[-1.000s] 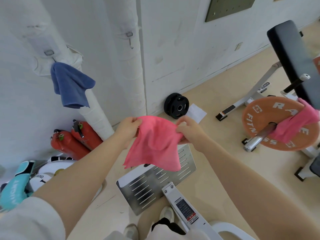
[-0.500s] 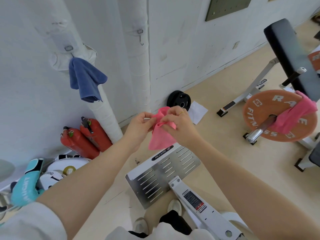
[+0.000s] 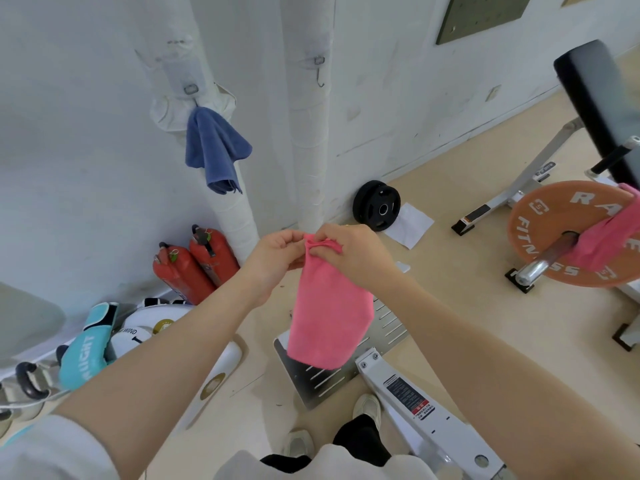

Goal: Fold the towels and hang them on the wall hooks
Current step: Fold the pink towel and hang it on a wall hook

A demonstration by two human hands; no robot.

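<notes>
A folded pink towel (image 3: 329, 317) hangs down in front of me, held at its bunched top edge. My left hand (image 3: 273, 258) and my right hand (image 3: 353, 254) both pinch that top edge, close together. A blue towel (image 3: 214, 150) hangs from a hook on the left white pipe. An empty metal hook (image 3: 320, 69) sits on the right white pipe, above and beyond my hands. Another pink towel (image 3: 609, 233) is draped over the barbell at the right.
Two red fire extinguishers (image 3: 194, 261) lie at the wall's foot. A black weight plate (image 3: 377, 206) leans against the wall, with an orange plate (image 3: 568, 233) on a bench frame at the right. A slotted metal footplate (image 3: 332, 368) and white machine arm lie below the towel.
The spread towel was brought together: my hands closed in on each other, folding it in half. It now hangs longer and narrower from the pinched top edge.
</notes>
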